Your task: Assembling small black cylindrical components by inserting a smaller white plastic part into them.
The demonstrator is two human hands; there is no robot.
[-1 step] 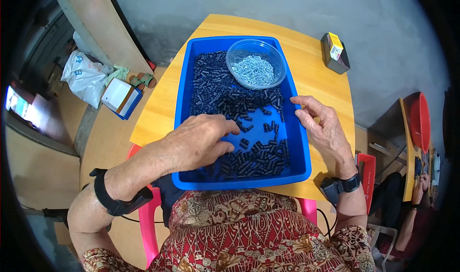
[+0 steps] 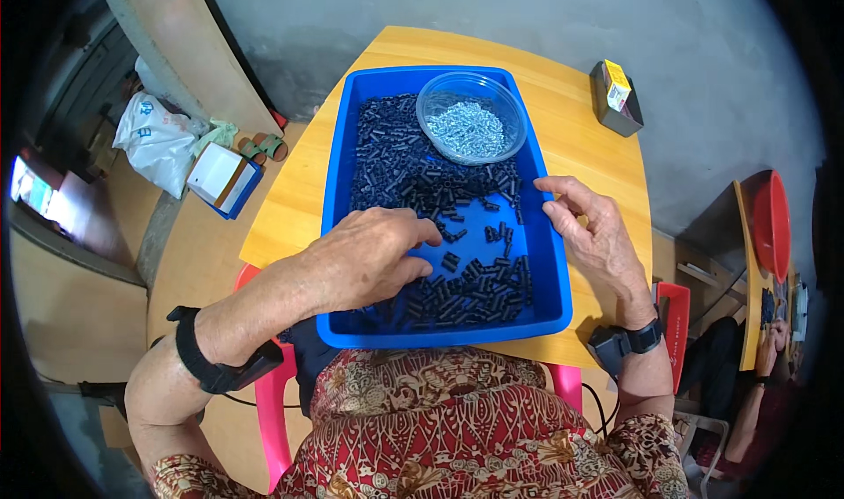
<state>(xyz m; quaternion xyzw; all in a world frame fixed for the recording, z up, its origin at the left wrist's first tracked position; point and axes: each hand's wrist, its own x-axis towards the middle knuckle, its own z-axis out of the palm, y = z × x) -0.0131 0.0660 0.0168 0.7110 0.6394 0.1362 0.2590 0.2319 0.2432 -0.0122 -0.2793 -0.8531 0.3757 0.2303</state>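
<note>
A deep blue plastic tray (image 2: 556,292) lies on the table in front of me. Small black cylindrical pieces (image 2: 382,152) cover its far half, and a looser heap of the same pieces (image 2: 470,297) lies at the near end. In the far right corner, a clear round bowl (image 2: 517,143) holds many small silvery metal pieces (image 2: 466,130). My left hand (image 2: 365,257) reaches over the tray's left wall, thumb and index finger apart, nothing visible between them; its other fingers are hidden. At the right wall is my right hand (image 2: 598,235), its index fingertip by the rim and thumb spread apart.
The tray rests on a yellow wooden table (image 2: 607,165). A black box with a yellow-and-white carton (image 2: 617,90) stands at the far right edge. Beyond the table are a red bin (image 2: 674,323), a red basin (image 2: 771,226), another person's hands (image 2: 774,336) and a white bag (image 2: 154,143).
</note>
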